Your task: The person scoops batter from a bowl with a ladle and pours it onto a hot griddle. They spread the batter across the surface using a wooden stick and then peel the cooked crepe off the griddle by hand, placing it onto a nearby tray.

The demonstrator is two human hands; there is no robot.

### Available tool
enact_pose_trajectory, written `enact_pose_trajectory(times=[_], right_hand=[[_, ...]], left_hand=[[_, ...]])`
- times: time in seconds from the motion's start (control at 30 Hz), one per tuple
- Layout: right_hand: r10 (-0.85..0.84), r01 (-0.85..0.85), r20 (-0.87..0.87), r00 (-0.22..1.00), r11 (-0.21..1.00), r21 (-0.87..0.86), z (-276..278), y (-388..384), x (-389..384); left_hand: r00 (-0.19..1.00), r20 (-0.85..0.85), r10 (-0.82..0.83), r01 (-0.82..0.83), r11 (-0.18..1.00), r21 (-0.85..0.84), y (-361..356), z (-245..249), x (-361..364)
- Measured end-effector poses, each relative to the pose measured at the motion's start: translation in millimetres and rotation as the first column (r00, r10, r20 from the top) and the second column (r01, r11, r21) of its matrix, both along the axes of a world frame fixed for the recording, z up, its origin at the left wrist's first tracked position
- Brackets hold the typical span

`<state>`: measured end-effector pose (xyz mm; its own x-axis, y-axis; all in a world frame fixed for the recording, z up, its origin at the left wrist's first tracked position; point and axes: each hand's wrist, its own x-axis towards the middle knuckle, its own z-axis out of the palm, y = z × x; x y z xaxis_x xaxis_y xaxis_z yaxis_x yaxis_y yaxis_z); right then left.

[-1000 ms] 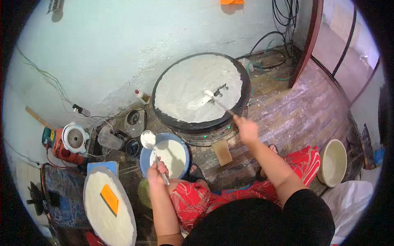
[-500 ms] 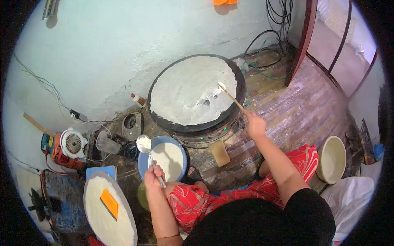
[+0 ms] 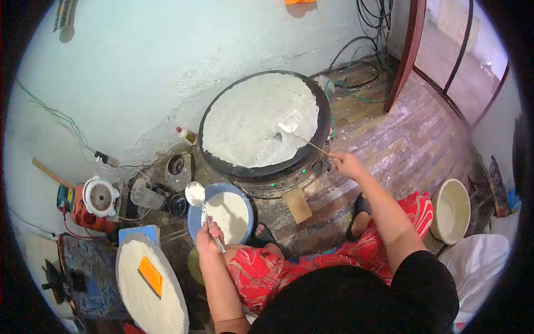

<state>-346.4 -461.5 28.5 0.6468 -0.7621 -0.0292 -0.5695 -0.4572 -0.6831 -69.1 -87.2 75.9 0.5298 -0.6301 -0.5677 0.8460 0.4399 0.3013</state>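
Note:
A large round black griddle (image 3: 208,149) bears a wide layer of pale batter (image 3: 250,119) with a small dark gap near its lower right. My right hand (image 3: 346,165) grips the thin handle of a spreader (image 3: 288,124), whose white-coated head lies on the batter beside that gap. My left hand (image 3: 209,238) is closed round the handle of a ladle (image 3: 195,194). The ladle's bowl, coated white, is over the left rim of a blue basin (image 3: 250,214) that holds white batter.
At the lower left, an oval white-topped board (image 3: 150,300) carries an orange scraper (image 3: 151,276). An orange blower (image 3: 97,220) and a clear jug (image 3: 146,192) stand left. A beige basin (image 3: 450,211) is at right, a brown pad (image 3: 297,205) below the griddle.
The spreader's head has moved left and slightly down over the batter, and the dark gap looks smaller. My right hand has shifted slightly right and down. My left hand still holds the ladle.

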Motion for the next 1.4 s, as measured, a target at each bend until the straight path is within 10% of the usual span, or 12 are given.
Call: enact_pose_trajectory(times=[0.2, 0.43, 0.53, 0.7, 0.9, 1.1, 1.17, 1.3, 1.4], right_hand=[[-0.217, 0.216, 0.074, 0.973, 0.976, 0.017, -12, 10, 10], [-0.033, 0.032, -0.080, 0.996, 0.999, -0.018, 31, 57, 18], [-0.246, 0.243, 0.133, 0.960, 0.969, 0.037, -2, 44, 5], [-0.100, 0.097, 0.161, 0.982, 0.995, 0.032, -12, 86, 37], [-0.281, 0.162, 0.255, 0.925, 0.901, 0.403, -15, 77, 37], [-0.132, 0.104, 0.256, 0.958, 0.987, 0.119, -46, 112, 67], [-0.197, 0.045, 0.316, 0.928, 0.902, 0.429, -11, 114, 70], [-0.247, 0.078, 0.344, 0.906, 0.896, 0.437, -11, 106, 57], [-0.195, 0.140, 0.362, 0.911, 0.975, 0.173, -69, 106, 66]], left_hand=[[1.000, -0.015, 0.023, -0.023, 0.999, 0.040, -5, 4, -3], [0.999, 0.020, -0.031, 0.027, 0.988, 0.155, -2, 2, -2], [0.991, 0.119, -0.062, 0.039, 0.982, 0.187, 2, 2, -4], [0.936, 0.337, -0.099, -0.027, 0.936, 0.352, -15, 29, -24], [0.889, 0.423, -0.173, -0.019, 0.911, 0.411, -32, 54, -51], [0.797, 0.459, -0.393, 0.199, 0.888, 0.416, -77, 43, -71], [0.769, 0.449, -0.455, 0.231, 0.853, 0.469, -94, 40, -74], [0.720, 0.481, -0.501, 0.256, 0.835, 0.487, -125, 32, -77], [0.627, 0.560, -0.541, 0.197, 0.806, 0.558, -150, 19, -74]])
